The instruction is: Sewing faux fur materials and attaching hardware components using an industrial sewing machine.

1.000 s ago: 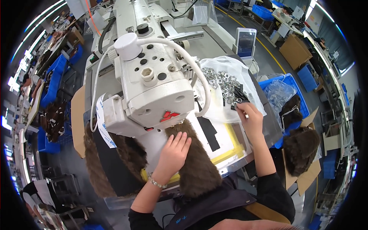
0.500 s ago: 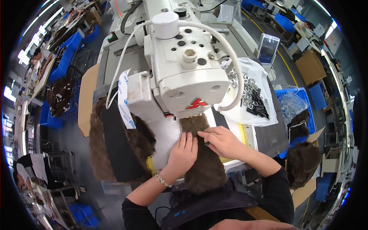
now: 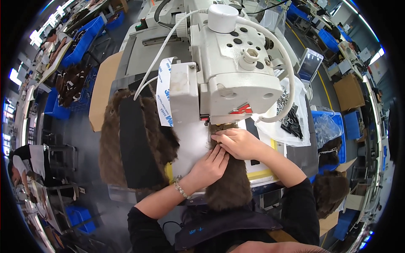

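A long strip of brown fur [image 3: 228,189] runs from under the head of a white sewing machine [image 3: 242,95] toward my body. My left hand [image 3: 209,168], a beaded bracelet at its wrist, lies on the strip's left side with its fingers stretched out. Closer to the machine, my right hand [image 3: 239,144] reaches across the strip, its fingers bent and pinching the fur at the left edge. Its fingertips nearly meet those of my left hand. The machine's head hides the needle area and the strip's far end.
Left of the machine lie more brown fur pieces [image 3: 110,154] with a black fabric panel [image 3: 137,149]. On the right, a white plastic bag [image 3: 300,103] bears metal rings and black pieces. Beyond it stand a phone-like screen [image 3: 310,63] and a blue crate [image 3: 341,126].
My right hand has moved left across the fur, from pressing near its right side to pinching its left edge. My left hand has shifted slightly nearer my body. The view has also shifted.
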Demonstrator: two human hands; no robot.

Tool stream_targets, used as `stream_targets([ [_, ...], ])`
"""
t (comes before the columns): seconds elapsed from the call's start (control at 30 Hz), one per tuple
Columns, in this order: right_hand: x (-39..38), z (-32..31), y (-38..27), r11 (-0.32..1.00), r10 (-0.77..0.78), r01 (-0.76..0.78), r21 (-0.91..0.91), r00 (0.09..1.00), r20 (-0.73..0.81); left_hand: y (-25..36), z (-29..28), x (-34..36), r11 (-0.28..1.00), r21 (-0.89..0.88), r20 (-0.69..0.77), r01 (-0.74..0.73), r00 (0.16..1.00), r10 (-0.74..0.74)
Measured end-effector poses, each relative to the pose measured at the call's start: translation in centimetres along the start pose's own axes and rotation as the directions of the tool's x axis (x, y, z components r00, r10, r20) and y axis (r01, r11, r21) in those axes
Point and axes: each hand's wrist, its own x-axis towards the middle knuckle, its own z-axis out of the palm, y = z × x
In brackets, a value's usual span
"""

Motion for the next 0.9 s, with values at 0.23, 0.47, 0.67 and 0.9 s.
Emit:
stream_targets([
  [0.23,-0.2,-0.3,-0.5,0.999,-0.002,0.001,-0.032,0.999,-0.038,-0.1,0.0,0.1,1.0,-0.013,-0.001,-0.017,1.0,0.017],
  [0.47,-1.8,-1.1,-1.8,0.998,-0.031,0.037,0.041,0.99,-0.134,-0.6,-1.3,0.3,0.951,-0.297,-0.121,0.088,0.984,-0.128],
  [0.67,-3.7,-0.6,-3.9,0.945,0.16,-0.075,0.318,0.954,-0.252,0.2,-2.4,1.5,0.538,-0.8,-0.053,0.264,0.863,-0.502],
  [0.9,-3.8,-2.7,-4.8,0.849,0.302,-0.283,0.446,0.953,0.031,-0.6,-2.2,1.3,0.388,-0.882,0.082,0.268,0.898,-0.432],
])
